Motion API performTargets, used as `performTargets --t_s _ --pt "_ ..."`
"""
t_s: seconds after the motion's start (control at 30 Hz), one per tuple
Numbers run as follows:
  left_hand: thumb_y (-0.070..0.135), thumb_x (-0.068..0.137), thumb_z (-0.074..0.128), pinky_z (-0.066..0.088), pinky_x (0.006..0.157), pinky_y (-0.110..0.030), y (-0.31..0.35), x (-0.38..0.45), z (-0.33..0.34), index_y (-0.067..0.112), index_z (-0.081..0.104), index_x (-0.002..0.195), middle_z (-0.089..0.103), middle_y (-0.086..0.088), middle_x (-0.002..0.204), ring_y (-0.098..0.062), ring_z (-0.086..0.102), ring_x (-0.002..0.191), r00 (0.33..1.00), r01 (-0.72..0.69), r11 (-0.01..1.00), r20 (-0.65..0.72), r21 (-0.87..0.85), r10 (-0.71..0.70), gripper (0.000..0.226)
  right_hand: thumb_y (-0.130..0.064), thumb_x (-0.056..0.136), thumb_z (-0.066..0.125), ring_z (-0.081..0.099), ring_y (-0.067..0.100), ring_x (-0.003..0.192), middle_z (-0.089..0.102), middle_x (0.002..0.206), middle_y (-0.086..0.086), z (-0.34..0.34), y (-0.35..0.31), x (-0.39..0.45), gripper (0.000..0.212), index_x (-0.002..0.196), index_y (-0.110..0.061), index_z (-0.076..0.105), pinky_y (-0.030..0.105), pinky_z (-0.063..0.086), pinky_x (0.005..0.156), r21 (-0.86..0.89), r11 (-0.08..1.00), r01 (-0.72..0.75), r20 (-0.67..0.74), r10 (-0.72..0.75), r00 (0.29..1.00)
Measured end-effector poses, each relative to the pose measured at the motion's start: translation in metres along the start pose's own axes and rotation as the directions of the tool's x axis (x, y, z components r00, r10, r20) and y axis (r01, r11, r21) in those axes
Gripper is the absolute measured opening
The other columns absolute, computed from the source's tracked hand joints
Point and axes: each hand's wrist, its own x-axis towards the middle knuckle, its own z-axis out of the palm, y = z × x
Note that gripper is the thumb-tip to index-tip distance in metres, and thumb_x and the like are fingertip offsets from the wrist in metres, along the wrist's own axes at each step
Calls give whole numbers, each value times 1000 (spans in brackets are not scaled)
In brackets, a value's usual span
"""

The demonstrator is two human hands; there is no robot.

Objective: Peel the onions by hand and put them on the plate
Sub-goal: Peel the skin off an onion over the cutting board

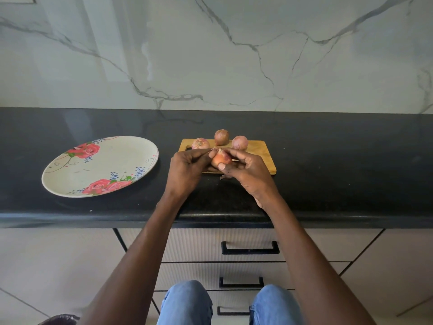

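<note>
Between both hands, over the near edge of the wooden cutting board (pixel 257 156): one onion (pixel 220 158), skin still on. Right hand (pixel 246 174) curled round it from the right, thumb across its near side, fingers wrapped behind. Left hand (pixel 187 170) closed in from the left, fingertips pinching a thin strip of dry skin at the onion's top. Both grips tight on the onion, neither hand spread.

Just beyond the grip, at the far edge of the board: three more unpeeled onions in a loose row, the left onion (pixel 200 143), the middle onion (pixel 221 136) set farthest back, the right onion (pixel 239 142). All apart from the held one, though close behind it.

Just below the grip, on the black countertop (pixel 328 184): a small scrap of peel (pixel 224 176), beside the board's near edge.

Well to the left of the grip: a round plate (pixel 58 179) with red roses and blue flecks, flat on the same countertop, holding no onion.

Below the grip, under the counter edge: ribbed drawer fronts with black handles (pixel 250 248), and knees in blue jeans (pixel 187 301).
</note>
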Motion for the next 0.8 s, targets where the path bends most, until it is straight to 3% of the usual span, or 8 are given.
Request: performTargets --t_s 0.17,0.33,0.43,0.5,0.6,0.73,0.8 --pt "17 95 68 56 95 -49 0 1 -2 12 76 111 78 -4 100 -23 75 96 1000 10 999 13 41 -11 19 -7 84 79 67 14 109 70 109 -10 1 -1 -1 36 106 -33 69 34 61 86 -13 1000 11 -37 -12 999" --pt "14 93 69 58 93 -42 3 -2 -1 18 76 108 79 -1 98 -19 75 94 1000 13 998 -11 61 -13 17 -3 90 72 66 16 112 63 130 2 0 1 0 38 122 -22 66 26 60 76 -13 1000 4 -61 -5 998" --pt "15 93 71 59 91 -46 0 -1 -1 16 77 106 78 -2 95 -21 75 92 1000 10 994 -30 108 -7 14 -2 91 69 64 18 117 62 133 -2 1 3 1 43 127 -26 66 38 62 85 -29 1000 4 -55 -6 998" --pt "16 94 70 59 88 -44 0 0 0 14 77 106 78 -2 94 -18 74 90 999 -4 983 -38 182 11 14 -2 91 70 64 17 117 62 132 -2 2 3 2 43 128 -24 65 38 61 89 -55 998 -7 -58 4 998" --pt "16 95 69 60 86 -40 1 -1 2 9 77 110 78 -2 96 -13 74 89 999 -19 972 -45 233 30 18 -7 86 78 65 16 113 63 127 -1 2 2 2 40 121 -22 65 36 61 88 -64 998 7 -59 -11 998" --pt "15 96 68 60 87 -41 1 -1 2 7 76 111 77 -3 97 -13 74 90 999 -14 968 -43 249 26 19 -12 86 78 57 4 114 63 117 -8 1 2 1 30 108 -20 60 12 50 79 -111 993 31 -117 -44 992" --pt "15 96 68 60 87 -43 1 -1 1 7 76 110 77 -3 96 -14 74 90 999 -7 967 -46 254 20 18 -12 88 76 56 5 116 62 120 -7 1 4 3 31 110 -22 58 21 50 89 -110 994 23 -131 -37 991"
